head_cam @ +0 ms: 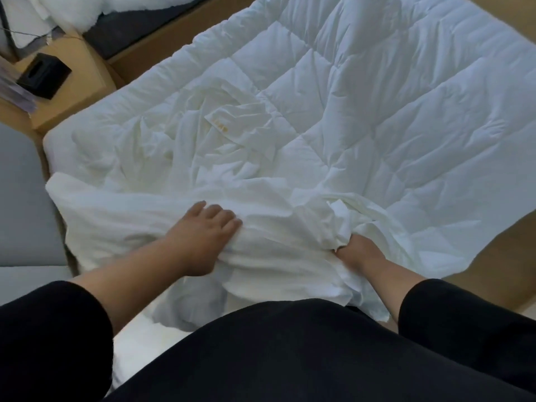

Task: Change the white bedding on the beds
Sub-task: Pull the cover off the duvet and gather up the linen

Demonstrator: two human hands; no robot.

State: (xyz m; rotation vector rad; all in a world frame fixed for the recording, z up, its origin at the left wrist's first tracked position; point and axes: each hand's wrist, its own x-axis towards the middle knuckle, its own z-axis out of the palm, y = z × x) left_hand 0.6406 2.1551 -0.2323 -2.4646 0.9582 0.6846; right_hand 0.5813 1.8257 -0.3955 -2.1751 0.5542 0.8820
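Note:
A white quilted duvet (362, 97) lies spread across the bed, reaching to the right edge. On its near part lies a crumpled white cover sheet (203, 158) with a small yellow-lettered label (219, 125). My left hand (200, 239) lies on a bunched fold of that sheet, fingers curled over the fold's edge and gripping it. My right hand (359, 250) is pushed into the cloth to the right; its fingers are buried in the gathered fabric, which they hold.
A wooden nightstand (78, 82) with a black tissue box (43, 75) stands at the upper left. Beyond it is a second bed with white bedding (72, 13). A grey headboard (23, 198) is at the left. Wooden floor (499, 256) shows at right.

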